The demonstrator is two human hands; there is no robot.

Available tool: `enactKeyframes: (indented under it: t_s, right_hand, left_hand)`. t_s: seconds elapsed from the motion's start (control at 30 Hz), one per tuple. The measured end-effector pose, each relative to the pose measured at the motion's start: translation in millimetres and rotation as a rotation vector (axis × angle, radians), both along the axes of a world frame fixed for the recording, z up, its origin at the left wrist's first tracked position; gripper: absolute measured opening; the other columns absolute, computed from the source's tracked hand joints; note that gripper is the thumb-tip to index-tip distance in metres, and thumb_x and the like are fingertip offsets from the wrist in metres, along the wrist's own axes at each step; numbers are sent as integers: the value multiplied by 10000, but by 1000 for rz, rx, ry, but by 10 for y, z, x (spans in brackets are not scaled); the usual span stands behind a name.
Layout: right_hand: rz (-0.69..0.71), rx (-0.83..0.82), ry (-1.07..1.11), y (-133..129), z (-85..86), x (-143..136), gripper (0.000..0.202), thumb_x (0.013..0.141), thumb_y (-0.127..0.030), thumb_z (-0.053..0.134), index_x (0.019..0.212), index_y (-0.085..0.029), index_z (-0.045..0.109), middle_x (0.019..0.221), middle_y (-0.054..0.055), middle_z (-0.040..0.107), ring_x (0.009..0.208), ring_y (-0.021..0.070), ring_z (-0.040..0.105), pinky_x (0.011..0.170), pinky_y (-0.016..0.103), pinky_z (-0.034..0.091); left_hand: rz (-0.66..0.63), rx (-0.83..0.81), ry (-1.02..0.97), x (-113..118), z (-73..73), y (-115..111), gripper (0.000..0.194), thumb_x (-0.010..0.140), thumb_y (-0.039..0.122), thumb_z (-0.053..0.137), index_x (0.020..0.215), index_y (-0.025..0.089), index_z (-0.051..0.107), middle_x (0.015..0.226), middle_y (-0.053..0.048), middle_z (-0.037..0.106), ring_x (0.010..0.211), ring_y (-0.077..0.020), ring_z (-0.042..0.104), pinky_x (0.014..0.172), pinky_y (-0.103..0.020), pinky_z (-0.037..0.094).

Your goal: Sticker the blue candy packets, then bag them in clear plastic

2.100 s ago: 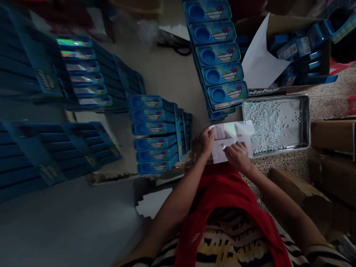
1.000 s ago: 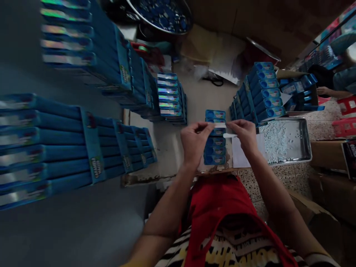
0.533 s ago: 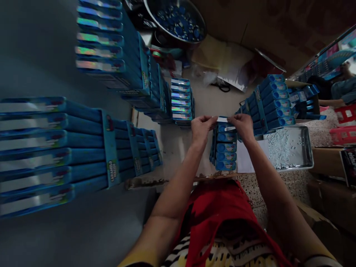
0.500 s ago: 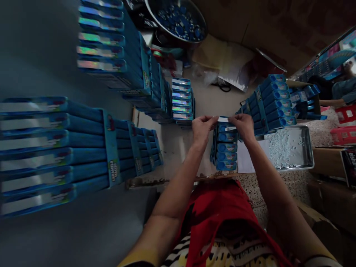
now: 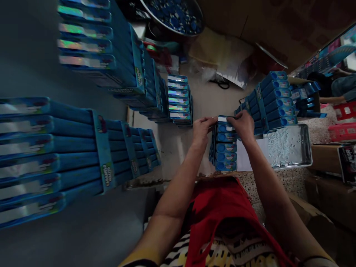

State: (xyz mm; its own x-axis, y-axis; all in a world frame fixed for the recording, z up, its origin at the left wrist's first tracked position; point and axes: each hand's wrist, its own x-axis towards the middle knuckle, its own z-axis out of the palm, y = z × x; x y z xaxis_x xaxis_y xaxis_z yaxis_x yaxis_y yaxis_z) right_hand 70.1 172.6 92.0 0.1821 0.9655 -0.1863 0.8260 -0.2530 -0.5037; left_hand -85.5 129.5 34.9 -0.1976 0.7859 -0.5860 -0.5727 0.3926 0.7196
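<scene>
My left hand (image 5: 202, 130) is closed, its fingertips pinching the left edge of the farthest blue box in a short stack. A white label (image 5: 222, 119) lies across that box's end. My right hand (image 5: 244, 126) is closed at the right side of the same box, and a second white strip (image 5: 229, 128) shows under its fingers. The stack of blue boxes (image 5: 226, 156) stands before me, with round blue marks and print on the facing ends. Where the fingertips meet the box, details are small and partly hidden.
Tall stacks of banded blue boxes (image 5: 80, 155) fill the left, with a smaller stack (image 5: 178, 98) in the middle. More boxes (image 5: 278, 94) stand at right, beside a metal tray (image 5: 308, 144) of small pale pieces. A bowl (image 5: 202, 22) of blue pieces and scissors (image 5: 223, 85) lie behind.
The white label, held stretched between both hands before, now lies against the box's end. The strip under my right hand shows less. The view has shifted slightly.
</scene>
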Motion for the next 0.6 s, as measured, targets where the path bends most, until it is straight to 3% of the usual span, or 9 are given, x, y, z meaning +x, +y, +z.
enactKeyframes:
  t_s: [0.1, 0.27, 0.4, 0.5, 0.6]
  right_hand:
    - [-82, -21, 74, 35, -108, 83, 457, 631, -500, 843, 920, -214, 635, 908, 24, 704, 907, 244, 665, 805, 333, 478]
    - [-110, -65, 249, 48, -212, 127, 485, 592, -555, 834, 836, -229, 571, 820, -17, 647, 832, 208, 631, 742, 309, 458]
    - [-143, -85, 379, 51, -273, 109, 523, 554, -575, 832, 841, -232, 562, 776, -42, 611, 782, 183, 606, 696, 289, 441]
    - [-153, -88, 480, 39, -261, 162, 510, 605, -586, 802, 886, -235, 561, 746, -52, 597, 737, 172, 595, 657, 277, 442]
    - [-141, -10, 519, -24, -126, 236, 465, 706, -611, 755, 906, -246, 547, 683, -64, 550, 666, 157, 563, 602, 268, 420]
  left_hand:
    - [-17, -99, -132, 24, -80, 3, 347, 545, 377, 920, 775, 202, 728, 837, -20, 734, 843, -176, 670, 744, -280, 487]
    - [-42, -219, -216, 79, -186, 53, 401, 554, 390, 955, 746, 205, 656, 686, 7, 651, 709, -166, 617, 658, -290, 432]
    - [-26, -242, -220, 87, -223, 108, 371, 597, 350, 935, 772, 201, 643, 693, 16, 648, 661, -140, 581, 615, -269, 398]
    - [-22, -249, -121, 77, -251, 99, 339, 617, 233, 891, 865, 200, 662, 722, 24, 644, 645, -125, 561, 608, -258, 378]
    - [118, -163, 173, 67, -205, -65, 285, 650, 162, 827, 858, 198, 636, 746, 29, 619, 700, -123, 577, 659, -243, 408]
